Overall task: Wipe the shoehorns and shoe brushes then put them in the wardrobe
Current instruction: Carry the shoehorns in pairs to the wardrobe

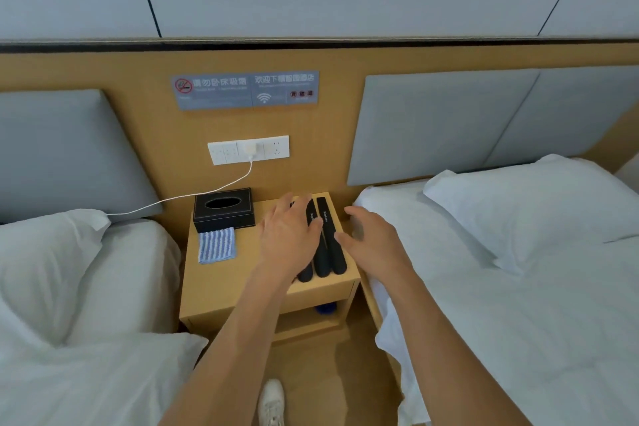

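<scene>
Several long black shoehorns and brushes (330, 242) lie side by side on the right half of a wooden nightstand (242, 273). My left hand (288, 235) hovers over their left side with fingers spread and straight, covering some of them. Just right of them, above the nightstand's right edge, is my right hand (371, 235), fingers relaxed and holding nothing. A folded blue-and-white striped cloth (217, 245) lies on the nightstand's left side, in front of the tissue box.
A black tissue box (224, 209) stands at the nightstand's back left. White beds with pillows flank it on both sides. A charger cable (193, 195) runs from the wall socket to the left bed. A blue object sits in the lower shelf (325, 308).
</scene>
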### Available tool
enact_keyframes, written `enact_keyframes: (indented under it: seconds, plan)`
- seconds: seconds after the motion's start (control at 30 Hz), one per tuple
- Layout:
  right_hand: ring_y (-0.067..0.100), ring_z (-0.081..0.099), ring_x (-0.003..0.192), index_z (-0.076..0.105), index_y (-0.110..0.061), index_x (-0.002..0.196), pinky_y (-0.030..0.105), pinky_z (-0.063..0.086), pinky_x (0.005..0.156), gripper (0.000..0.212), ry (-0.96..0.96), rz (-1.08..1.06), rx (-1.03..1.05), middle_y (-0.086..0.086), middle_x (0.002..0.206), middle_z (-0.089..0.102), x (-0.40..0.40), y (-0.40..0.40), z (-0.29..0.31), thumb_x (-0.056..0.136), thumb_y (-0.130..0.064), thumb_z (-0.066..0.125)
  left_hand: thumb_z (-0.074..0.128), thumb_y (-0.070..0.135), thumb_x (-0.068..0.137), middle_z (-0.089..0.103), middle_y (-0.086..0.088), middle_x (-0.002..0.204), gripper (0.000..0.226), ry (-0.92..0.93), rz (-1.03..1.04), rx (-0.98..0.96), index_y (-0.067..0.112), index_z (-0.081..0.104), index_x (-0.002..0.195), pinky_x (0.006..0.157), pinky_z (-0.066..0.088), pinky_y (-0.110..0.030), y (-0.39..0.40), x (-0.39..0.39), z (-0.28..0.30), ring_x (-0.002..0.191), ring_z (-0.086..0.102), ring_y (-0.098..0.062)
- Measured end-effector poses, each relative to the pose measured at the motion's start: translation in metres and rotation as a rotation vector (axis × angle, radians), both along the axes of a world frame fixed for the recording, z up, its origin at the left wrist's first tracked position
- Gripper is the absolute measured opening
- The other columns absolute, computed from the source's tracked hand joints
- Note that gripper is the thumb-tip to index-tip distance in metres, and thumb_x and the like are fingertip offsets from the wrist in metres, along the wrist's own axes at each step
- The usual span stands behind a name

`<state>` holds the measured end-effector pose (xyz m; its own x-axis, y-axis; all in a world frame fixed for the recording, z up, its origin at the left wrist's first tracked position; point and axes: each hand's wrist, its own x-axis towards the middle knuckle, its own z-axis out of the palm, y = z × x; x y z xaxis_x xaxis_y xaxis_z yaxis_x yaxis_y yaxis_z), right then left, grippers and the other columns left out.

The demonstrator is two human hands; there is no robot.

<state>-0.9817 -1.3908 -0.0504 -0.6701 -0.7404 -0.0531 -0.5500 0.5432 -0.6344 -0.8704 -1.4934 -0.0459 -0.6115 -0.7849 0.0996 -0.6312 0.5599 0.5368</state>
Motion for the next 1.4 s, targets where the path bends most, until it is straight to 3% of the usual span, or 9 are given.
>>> enact_keyframes:
  seconds: [0.37, 0.43, 0.57, 0.67, 0.73, 0.83, 1.0, 1.13, 1.4]
  plan:
    - [0.018, 0.054, 0.128, 0.047, -0.032, 0.141, 0.024, 0.038, 0.090, 0.049, -0.098, -0.122, 0.105, -0.005, 0.142, 0.055, -0.070, -0.122, -0.028, 0.095, -0.040, 0.062, 0.049, 0.039, 0.098, 0.048, -0.006, 0.139, 0.047, -0.111, -0.077, 0.135, 0.028, 0.042, 0.143, 0.106, 0.038, -0.050, -0.155, -0.082, -0.034, 0.130, 0.043, -0.029]
    - [0.020, 0.054, 0.128, 0.047, -0.030, 0.140, 0.024, 0.037, 0.089, 0.047, -0.124, -0.127, 0.155, -0.004, 0.142, 0.055, -0.084, -0.135, -0.044, 0.096, -0.039, 0.061, 0.049, 0.039, 0.098, 0.047, -0.007, 0.141, 0.047, -0.168, -0.070, 0.183, 0.026, 0.042, 0.142, 0.104, 0.039, -0.051, -0.176, -0.088, -0.056, 0.129, 0.044, -0.031]
    - [0.024, 0.050, 0.134, 0.045, -0.025, 0.144, 0.035, 0.043, 0.105, 0.049, -0.210, -0.129, 0.288, -0.001, 0.149, 0.050, -0.115, -0.162, -0.091, 0.098, -0.035, 0.060, 0.050, 0.040, 0.097, 0.047, -0.008, 0.141, 0.052, -0.309, -0.052, 0.335, 0.024, 0.038, 0.145, 0.097, 0.046, -0.043, -0.216, -0.094, -0.117, 0.125, 0.049, -0.030]
    - [0.025, 0.052, 0.130, 0.045, -0.022, 0.144, 0.030, 0.045, 0.097, 0.051, -0.282, -0.129, 0.382, 0.002, 0.147, 0.051, -0.139, -0.180, -0.136, 0.097, -0.031, 0.062, 0.054, 0.039, 0.095, 0.054, -0.009, 0.135, 0.054, -0.372, -0.009, 0.508, 0.022, 0.039, 0.144, 0.091, 0.045, -0.034, -0.235, -0.098, -0.166, 0.119, 0.053, -0.027]
    - [0.025, 0.055, 0.126, 0.047, -0.020, 0.143, 0.029, 0.047, 0.092, 0.050, -0.339, -0.128, 0.434, 0.005, 0.143, 0.054, -0.155, -0.192, -0.166, 0.096, -0.029, 0.064, 0.058, 0.039, 0.094, 0.053, -0.010, 0.137, 0.056, -0.376, 0.045, 0.657, 0.019, 0.041, 0.143, 0.097, 0.042, -0.034, -0.244, -0.103, -0.197, 0.124, 0.050, -0.027]
    - [0.026, 0.055, 0.125, 0.048, -0.018, 0.142, 0.034, 0.051, 0.099, 0.052, -0.430, -0.119, 0.536, 0.007, 0.141, 0.054, -0.177, -0.209, -0.213, 0.094, -0.025, 0.067, 0.064, 0.039, 0.090, 0.046, -0.009, 0.143, 0.062, -0.404, 0.136, 0.803, 0.015, 0.042, 0.143, 0.102, 0.040, -0.034, -0.253, -0.113, -0.242, 0.128, 0.046, -0.027]
    - [0.028, 0.058, 0.119, 0.042, -0.014, 0.144, 0.028, 0.045, 0.077, 0.060, -0.455, -0.152, 0.656, 0.009, 0.136, 0.056, -0.205, -0.228, -0.291, 0.091, -0.020, 0.071, 0.072, 0.036, 0.085, 0.050, -0.012, 0.137, 0.068, -0.513, 0.212, 0.831, 0.010, 0.039, 0.139, 0.088, 0.046, -0.034, -0.257, -0.130, -0.315, 0.121, 0.051, -0.030]
    - [0.034, 0.056, 0.121, 0.046, -0.008, 0.131, 0.038, 0.051, 0.087, 0.059, -0.323, -0.241, 0.711, 0.013, 0.128, 0.059, -0.218, -0.238, -0.331, 0.083, -0.019, 0.079, 0.073, 0.037, 0.084, 0.059, -0.011, 0.117, 0.053, -0.575, 0.263, 0.749, 0.012, 0.046, 0.122, 0.079, 0.051, -0.036, -0.257, -0.142, -0.348, 0.104, 0.059, -0.028]
    - [0.030, 0.068, 0.102, 0.067, -0.010, 0.100, 0.033, 0.056, 0.082, 0.026, -0.356, -0.219, 0.726, 0.011, 0.103, 0.070, -0.242, -0.241, -0.370, 0.081, -0.020, 0.082, 0.079, 0.031, 0.080, 0.064, -0.009, 0.104, 0.036, -0.567, 0.421, 0.744, 0.012, 0.062, 0.105, 0.070, 0.051, -0.032, -0.268, -0.158, -0.378, 0.089, 0.062, -0.024]
